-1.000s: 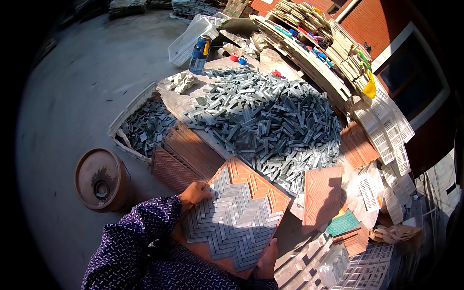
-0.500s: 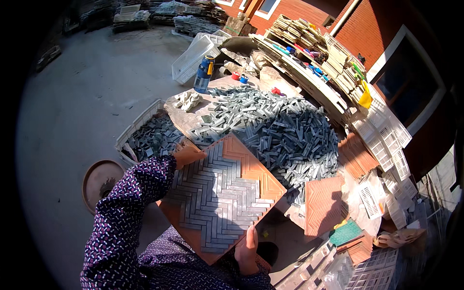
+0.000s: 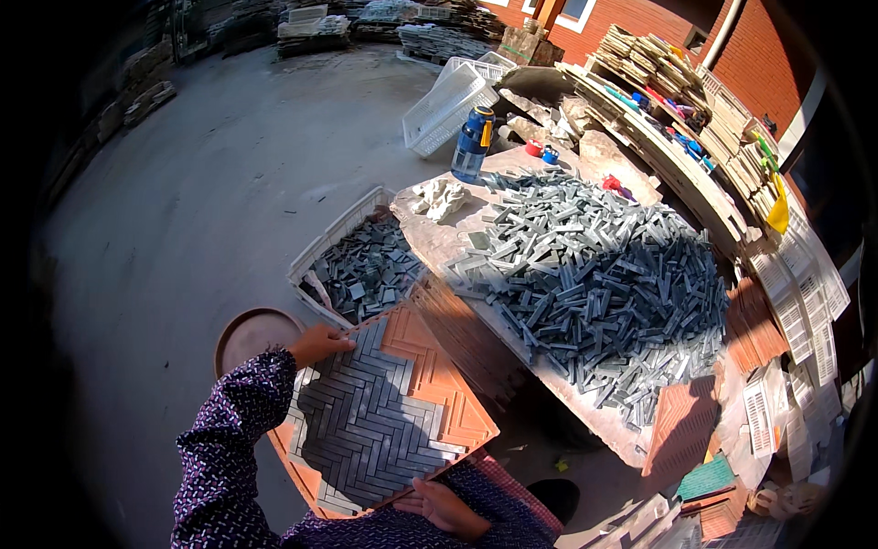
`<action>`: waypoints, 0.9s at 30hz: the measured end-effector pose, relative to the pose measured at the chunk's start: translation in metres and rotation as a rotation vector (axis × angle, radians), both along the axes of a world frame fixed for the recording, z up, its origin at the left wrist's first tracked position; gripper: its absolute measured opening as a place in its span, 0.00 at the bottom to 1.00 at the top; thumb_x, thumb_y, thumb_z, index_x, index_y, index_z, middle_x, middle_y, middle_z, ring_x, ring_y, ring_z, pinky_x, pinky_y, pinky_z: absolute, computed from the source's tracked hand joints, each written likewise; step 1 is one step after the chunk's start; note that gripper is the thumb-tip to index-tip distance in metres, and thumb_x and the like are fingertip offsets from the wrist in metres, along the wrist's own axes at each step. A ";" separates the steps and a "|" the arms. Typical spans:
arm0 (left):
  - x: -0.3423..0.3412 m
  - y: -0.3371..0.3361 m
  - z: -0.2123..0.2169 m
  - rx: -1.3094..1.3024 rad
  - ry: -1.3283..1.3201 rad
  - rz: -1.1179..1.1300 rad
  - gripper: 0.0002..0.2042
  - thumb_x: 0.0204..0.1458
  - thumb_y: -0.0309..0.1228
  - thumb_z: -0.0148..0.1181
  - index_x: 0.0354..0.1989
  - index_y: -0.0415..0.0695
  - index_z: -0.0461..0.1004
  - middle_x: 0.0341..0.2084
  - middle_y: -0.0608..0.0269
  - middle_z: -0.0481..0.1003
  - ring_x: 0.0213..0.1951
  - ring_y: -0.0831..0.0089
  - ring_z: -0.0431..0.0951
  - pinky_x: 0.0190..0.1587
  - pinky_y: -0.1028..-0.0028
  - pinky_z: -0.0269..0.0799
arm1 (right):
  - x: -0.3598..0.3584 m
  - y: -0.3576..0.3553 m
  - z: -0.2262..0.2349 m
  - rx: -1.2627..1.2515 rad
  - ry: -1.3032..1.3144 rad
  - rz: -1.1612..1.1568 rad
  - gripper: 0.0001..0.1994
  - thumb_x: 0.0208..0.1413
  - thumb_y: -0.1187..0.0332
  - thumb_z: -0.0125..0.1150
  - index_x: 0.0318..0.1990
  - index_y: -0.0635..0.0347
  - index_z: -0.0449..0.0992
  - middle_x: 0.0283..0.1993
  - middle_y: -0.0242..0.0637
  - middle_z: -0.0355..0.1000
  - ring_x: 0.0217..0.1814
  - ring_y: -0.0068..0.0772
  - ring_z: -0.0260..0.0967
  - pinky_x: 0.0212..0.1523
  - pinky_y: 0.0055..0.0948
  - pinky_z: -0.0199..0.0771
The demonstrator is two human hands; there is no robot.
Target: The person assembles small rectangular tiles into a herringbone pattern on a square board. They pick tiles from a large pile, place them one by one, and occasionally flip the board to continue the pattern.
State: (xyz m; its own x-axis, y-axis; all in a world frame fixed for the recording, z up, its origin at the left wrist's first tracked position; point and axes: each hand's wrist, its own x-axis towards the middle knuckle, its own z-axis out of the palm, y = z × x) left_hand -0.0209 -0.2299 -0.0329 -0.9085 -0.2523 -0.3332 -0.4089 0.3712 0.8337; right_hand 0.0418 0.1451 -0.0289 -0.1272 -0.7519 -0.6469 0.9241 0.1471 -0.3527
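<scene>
An orange mould tray [image 3: 465,423] with zigzag ribs hangs tilted between my hands, over my lap. Grey strip tiles [image 3: 370,416] fill much of it in a herringbone pattern; bare orange ribbing shows along its right side. My left hand [image 3: 320,346] is closed on the tray's far left edge, thumb on top. At the near right edge, my right hand [image 3: 442,508] holds the tray from below, its fingers partly hidden. Beyond the tray, a big heap of loose grey strip tiles [image 3: 594,274] covers the table [image 3: 430,229].
Left of the table stands a white crate [image 3: 315,252] of tile pieces, with a round brown basin [image 3: 240,334] nearer me. A blue bottle [image 3: 472,146] and a white cloth [image 3: 439,199] rest on the table's far left. Another orange mould [image 3: 681,425] lies at its right edge.
My hands have carried the tray leftward and nearer to me, away from the tile heap. My view has turned left, and shadow now covers more of the tray.
</scene>
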 end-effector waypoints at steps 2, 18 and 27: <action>0.001 -0.002 -0.001 -0.053 -0.051 -0.016 0.19 0.48 0.44 0.63 0.25 0.36 0.77 0.16 0.70 0.69 0.24 0.82 0.66 0.28 0.73 0.60 | -0.007 0.010 0.000 0.018 0.060 0.125 0.27 0.64 0.54 0.45 0.56 0.74 0.60 0.55 0.50 0.65 0.57 0.39 0.65 0.59 0.35 0.66; -0.055 0.061 0.016 -0.132 -0.069 -0.236 0.22 0.50 0.48 0.60 0.27 0.34 0.75 0.20 0.57 0.73 0.26 0.69 0.71 0.31 0.68 0.64 | -0.135 0.058 -0.005 0.768 1.672 0.075 0.18 0.63 0.59 0.42 0.30 0.65 0.70 0.29 0.58 0.69 0.34 0.63 0.67 0.34 0.48 0.66; 0.037 0.052 0.028 -0.417 0.468 0.435 0.27 0.51 0.38 0.59 0.56 0.37 0.61 0.55 0.47 0.63 0.58 0.51 0.61 0.60 0.62 0.56 | -0.107 0.067 -0.013 0.845 1.550 -0.301 0.25 0.61 0.54 0.44 0.24 0.70 0.70 0.23 0.58 0.67 0.27 0.59 0.67 0.28 0.47 0.63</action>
